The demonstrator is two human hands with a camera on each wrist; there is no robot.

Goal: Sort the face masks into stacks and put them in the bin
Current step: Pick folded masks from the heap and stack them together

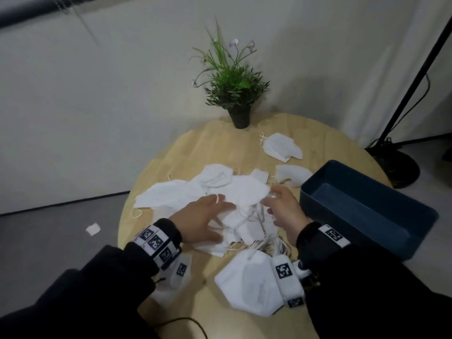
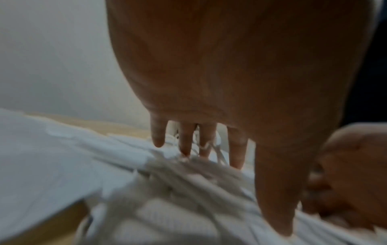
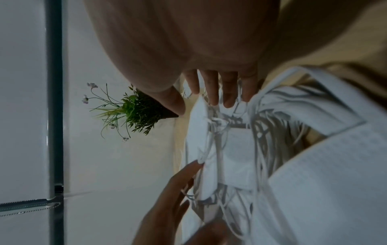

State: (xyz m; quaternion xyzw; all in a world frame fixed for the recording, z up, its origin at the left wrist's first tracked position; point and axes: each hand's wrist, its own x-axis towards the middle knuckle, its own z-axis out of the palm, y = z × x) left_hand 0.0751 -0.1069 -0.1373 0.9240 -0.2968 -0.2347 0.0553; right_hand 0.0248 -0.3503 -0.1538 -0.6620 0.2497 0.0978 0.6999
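A loose pile of white face masks (image 1: 234,192) with tangled ear loops lies mid-table. My left hand (image 1: 220,218) rests on the pile with straight, spread fingers, and one ear loop lies across a finger (image 2: 206,144). My right hand (image 1: 271,204) hovers at the pile's right side, its straight fingers (image 3: 213,97) touching loops and a mask edge (image 3: 199,132). Neither hand grips anything. One mask (image 1: 247,280) lies flat near me. Two more masks (image 1: 281,148) (image 1: 292,174) sit further back. The dark blue bin (image 1: 354,204) stands at the right with nothing in it.
A potted plant (image 1: 239,116) stands at the round wooden table's (image 1: 220,148) far edge. A black lamp stand base (image 1: 396,167) sits on the floor at the right. A white scrap (image 1: 93,228) lies on the floor at the left. A black cable (image 1: 186,321) crosses the near edge.
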